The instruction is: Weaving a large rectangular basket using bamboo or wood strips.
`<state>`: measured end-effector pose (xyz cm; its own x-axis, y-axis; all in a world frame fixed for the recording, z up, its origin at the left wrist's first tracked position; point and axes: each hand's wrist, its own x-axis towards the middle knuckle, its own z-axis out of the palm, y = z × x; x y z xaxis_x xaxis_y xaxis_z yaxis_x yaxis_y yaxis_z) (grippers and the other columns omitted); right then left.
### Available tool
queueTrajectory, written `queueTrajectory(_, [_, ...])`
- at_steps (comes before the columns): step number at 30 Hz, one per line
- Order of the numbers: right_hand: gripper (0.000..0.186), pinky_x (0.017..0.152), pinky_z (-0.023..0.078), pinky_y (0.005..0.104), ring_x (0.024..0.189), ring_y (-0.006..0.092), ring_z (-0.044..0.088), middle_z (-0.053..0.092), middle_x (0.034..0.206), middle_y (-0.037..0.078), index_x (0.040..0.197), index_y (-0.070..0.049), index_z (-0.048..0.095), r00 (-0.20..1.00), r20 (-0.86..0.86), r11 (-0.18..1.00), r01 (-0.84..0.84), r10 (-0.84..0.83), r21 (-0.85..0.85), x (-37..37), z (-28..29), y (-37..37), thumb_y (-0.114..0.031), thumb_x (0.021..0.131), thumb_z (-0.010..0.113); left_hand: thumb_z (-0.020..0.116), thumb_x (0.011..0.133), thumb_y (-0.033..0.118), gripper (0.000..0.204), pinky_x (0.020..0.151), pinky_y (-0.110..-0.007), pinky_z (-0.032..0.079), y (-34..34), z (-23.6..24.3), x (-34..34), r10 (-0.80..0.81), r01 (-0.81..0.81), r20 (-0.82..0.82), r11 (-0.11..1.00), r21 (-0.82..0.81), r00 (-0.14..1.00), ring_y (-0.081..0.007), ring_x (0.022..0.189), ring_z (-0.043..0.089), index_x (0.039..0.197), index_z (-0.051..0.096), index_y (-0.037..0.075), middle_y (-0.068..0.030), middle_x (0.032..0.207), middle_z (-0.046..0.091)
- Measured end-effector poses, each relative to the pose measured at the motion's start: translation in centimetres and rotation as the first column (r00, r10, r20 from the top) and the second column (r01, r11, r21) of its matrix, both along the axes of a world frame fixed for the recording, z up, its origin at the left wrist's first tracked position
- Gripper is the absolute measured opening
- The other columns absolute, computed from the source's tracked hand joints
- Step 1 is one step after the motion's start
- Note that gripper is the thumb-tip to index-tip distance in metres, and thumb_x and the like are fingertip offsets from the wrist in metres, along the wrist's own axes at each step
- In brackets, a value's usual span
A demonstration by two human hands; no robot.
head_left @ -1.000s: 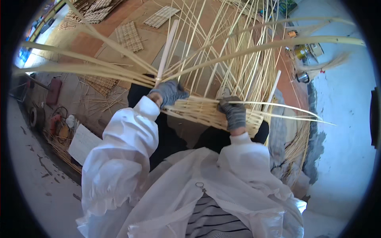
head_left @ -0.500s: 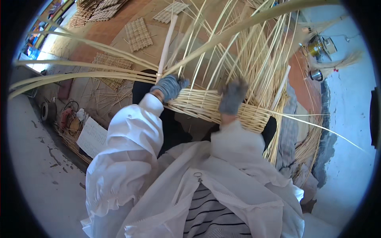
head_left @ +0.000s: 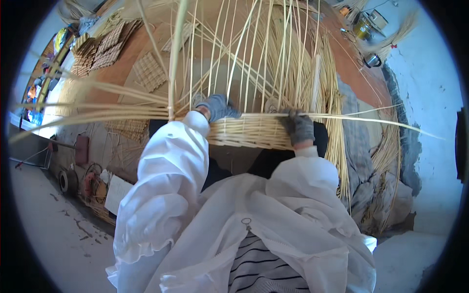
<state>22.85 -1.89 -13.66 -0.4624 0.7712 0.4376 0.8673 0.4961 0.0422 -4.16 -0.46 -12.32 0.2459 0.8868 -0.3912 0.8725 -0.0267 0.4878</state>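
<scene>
A pale woven wicker panel (head_left: 251,133) lies level across my lap, with thin upright stakes (head_left: 244,53) rising from its far edge. My left hand (head_left: 218,107), in a grey glove, is closed over the upper edge near the left end, its fingers among the stakes. At the right end my right hand (head_left: 299,126), also gloved, is closed round the edge. A long thin wicker rod (head_left: 361,118) runs along that edge and out past my right hand. Both thumbs are partly hidden.
Thick bent rods (head_left: 93,112) stick out to the left, and another rod (head_left: 177,53) stands up at the panel's left end. Loose wicker bundles (head_left: 337,141) lie right. Finished woven mats (head_left: 115,44) lie far left. A metal kettle (head_left: 372,60) stands by the right wall.
The panel has turned from slanting to level, and the thick rod has swung from leaning right to upright. My right hand, blurred above the panel before, now closes on its right end.
</scene>
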Motion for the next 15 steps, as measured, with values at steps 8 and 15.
queueTrajectory(8, [0.034, 0.067, 0.045, 0.0425, 0.076, 0.0286, 0.057, 0.058, 0.087, 0.016, 0.108, -0.004, 0.045, 0.629, -0.775, 0.9, -0.296, -0.068, -0.32, -8.1, 5.0, 11.4, -0.017, 0.077, 0.053, 0.058, 0.069, 0.041, 0.036, 0.071, -0.034, 0.045, -1.3, 0.3, 4.5, 0.418, -0.42, 0.041, 0.899, 0.123, 0.907, -0.0283, 0.074, 0.059, 0.081, 0.064, 0.008, -0.0156, 0.078, 0.061])
queueTrajectory(15, [0.012, 0.049, 0.044, 0.0333, 0.049, 0.0196, 0.044, 0.045, 0.066, 0.005, 0.091, -0.005, 0.045, -0.75, -0.616, 0.098, -0.651, -0.242, 0.753, -2.1, -6.8, 4.7, -0.016, 0.086, 0.043, 0.055, 0.067, 0.056, 0.06, 0.079, -0.038, 0.043, 0.4, -4.7, 1.3, 0.357, -0.211, 0.719, 0.934, -0.289, 0.596, -0.0336, 0.087, 0.057, 0.092, 0.061, 0.002, -0.0158, 0.091, 0.061])
